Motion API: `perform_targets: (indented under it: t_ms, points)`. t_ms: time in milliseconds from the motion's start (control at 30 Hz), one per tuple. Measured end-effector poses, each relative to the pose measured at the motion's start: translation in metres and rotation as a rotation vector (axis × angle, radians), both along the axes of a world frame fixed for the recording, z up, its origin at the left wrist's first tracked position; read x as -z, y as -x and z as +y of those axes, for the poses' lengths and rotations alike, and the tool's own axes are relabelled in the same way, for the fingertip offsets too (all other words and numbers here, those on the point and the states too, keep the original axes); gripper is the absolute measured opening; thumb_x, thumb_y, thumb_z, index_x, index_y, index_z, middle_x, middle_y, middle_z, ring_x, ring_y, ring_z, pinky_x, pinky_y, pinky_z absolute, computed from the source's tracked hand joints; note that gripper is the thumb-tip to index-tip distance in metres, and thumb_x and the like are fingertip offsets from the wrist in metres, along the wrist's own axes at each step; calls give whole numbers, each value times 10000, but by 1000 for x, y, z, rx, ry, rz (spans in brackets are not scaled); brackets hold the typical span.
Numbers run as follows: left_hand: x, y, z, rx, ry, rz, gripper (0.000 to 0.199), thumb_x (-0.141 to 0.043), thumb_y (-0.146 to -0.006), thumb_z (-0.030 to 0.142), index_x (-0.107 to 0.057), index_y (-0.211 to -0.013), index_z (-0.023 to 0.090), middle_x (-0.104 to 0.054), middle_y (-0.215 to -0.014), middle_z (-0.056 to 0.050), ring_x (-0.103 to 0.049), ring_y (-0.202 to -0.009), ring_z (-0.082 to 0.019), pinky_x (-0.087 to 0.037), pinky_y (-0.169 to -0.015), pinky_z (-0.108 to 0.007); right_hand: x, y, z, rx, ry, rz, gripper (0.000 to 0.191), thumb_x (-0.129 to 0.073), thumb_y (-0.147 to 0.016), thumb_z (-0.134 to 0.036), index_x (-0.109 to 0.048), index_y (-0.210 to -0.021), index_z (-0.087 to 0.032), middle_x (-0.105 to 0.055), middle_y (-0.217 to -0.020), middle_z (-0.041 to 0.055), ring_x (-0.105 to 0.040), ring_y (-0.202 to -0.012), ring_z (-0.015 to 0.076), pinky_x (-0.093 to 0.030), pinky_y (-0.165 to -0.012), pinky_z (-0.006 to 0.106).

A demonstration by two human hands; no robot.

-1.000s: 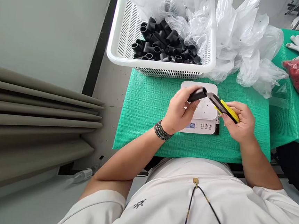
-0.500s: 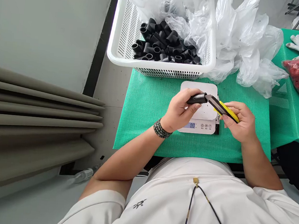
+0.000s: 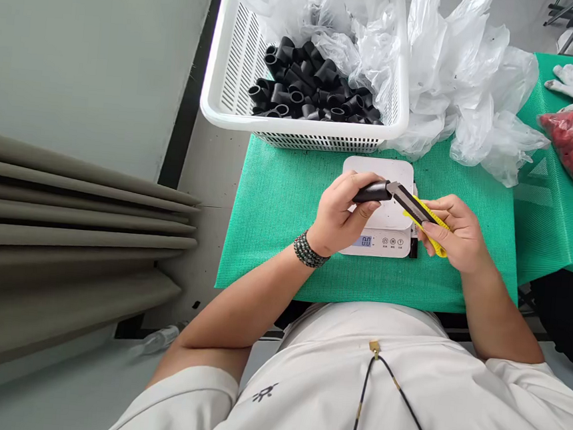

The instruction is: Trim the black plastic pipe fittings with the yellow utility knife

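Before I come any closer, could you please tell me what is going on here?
A person's left hand holds a black tubular fitting above a white digital scale, which reads 0.0. The right hand holds a yellow-and-black utility knife, with its blade at the fitting's open end. Beyond the scale, a white slotted plastic basket holds a pile of black fittings.

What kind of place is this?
Probably a small workshop or packing room: there's a white basket full of black plastic pipe pieces, a digital scale, and a yellow cutter in the right hand.
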State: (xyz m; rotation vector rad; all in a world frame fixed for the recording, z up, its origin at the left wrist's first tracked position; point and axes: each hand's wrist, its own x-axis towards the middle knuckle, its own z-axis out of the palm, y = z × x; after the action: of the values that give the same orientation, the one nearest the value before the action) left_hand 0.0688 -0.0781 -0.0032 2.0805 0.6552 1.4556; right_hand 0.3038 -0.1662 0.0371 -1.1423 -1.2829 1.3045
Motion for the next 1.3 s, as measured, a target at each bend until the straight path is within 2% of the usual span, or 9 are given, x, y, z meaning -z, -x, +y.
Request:
perform_targets:
  t_ms: [300,600,1000,1300]
  points:
    - [-1,-1,-1,-7,-39,-42,289,-587,-1107,457,-671,-1266,230,-768,-1005,-58,-621,-792,-184,-513,-748,-333,-2,-1,1,-44,30,40,323,-834,-957,-472,-652,-1119,-260,-723,-707,-65,-542,-410,79,-434,-374,193]
    - [2,2,-3,-78,25,77,480,-501,-1104,621,-694,-1235,201,-773,-993,-98,-622,-791,-205,-532,-751,-365,-2,-3,1,-62,65,44,346,-830,-953,-494,-631,-1115,-261,-721,-692,-62,-545,-402,90,-417,-354,192]
    - [0,0,-2,-88,-71,23,370,-547,-1116,515,-699,-1251,205,-763,-967,-73,-607,-768,-186,-510,-713,-324,-5,-1,1,-59,123,83,401,-864,-912,-520,-625,-1087,-250,-732,-711,-51,-550,-403,88,-408,-330,186]
    - [1,2,-2,-135,-75,82,428,-515,-1116,563,-703,-1245,201,-758,-971,-86,-605,-772,-192,-524,-717,-331,-5,0,1,-46,116,88,384,-860,-914,-513,-635,-1085,-254,-723,-704,-57,-532,-391,83,-395,-328,190]
